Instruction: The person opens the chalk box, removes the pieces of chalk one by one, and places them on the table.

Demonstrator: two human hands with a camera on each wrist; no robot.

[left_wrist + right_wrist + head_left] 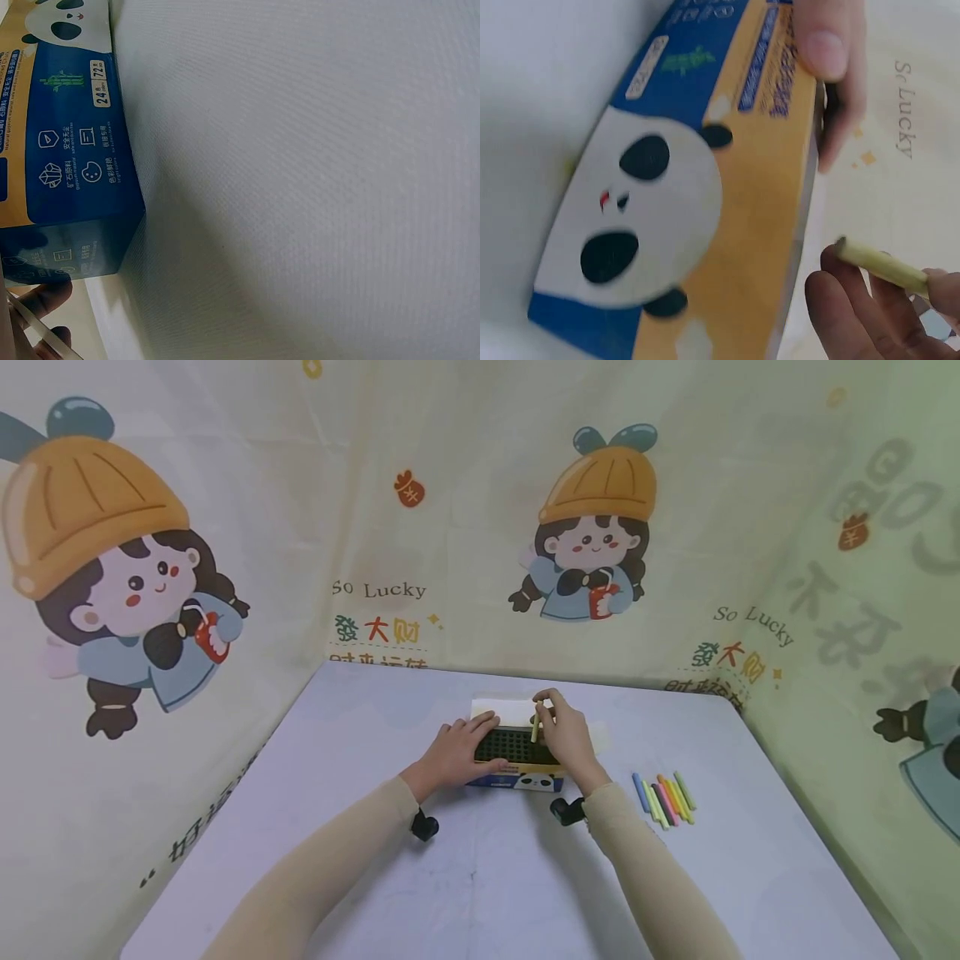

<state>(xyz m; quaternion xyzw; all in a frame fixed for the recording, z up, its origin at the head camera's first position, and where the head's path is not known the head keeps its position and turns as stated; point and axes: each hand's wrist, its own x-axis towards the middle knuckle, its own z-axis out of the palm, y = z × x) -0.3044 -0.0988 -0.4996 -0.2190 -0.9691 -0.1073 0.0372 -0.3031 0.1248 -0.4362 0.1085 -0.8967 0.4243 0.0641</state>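
A blue and orange chalk box point(517, 779) with a panda face on its front stands on the table, its white lid point(498, 707) folded back. Inside the top shows a black insert point(506, 745) full of round holes. My left hand point(456, 750) grips the box's left end, thumb along the front edge and fingers toward the back. Above the insert's right part, my right hand point(566, 731) pinches a pale yellow chalk stick point(881, 266) between thumb and fingers. In the head view the stick hangs nearly upright; the right wrist view shows its lower end apart from the box.
Several coloured chalk sticks point(663, 799) lie side by side on the white table point(465, 893), to the right of the box. A printed cloth point(480, 527) with cartoon figures hangs behind and on both sides. Dark wrist cameras point(424, 826) sit under both wrists.
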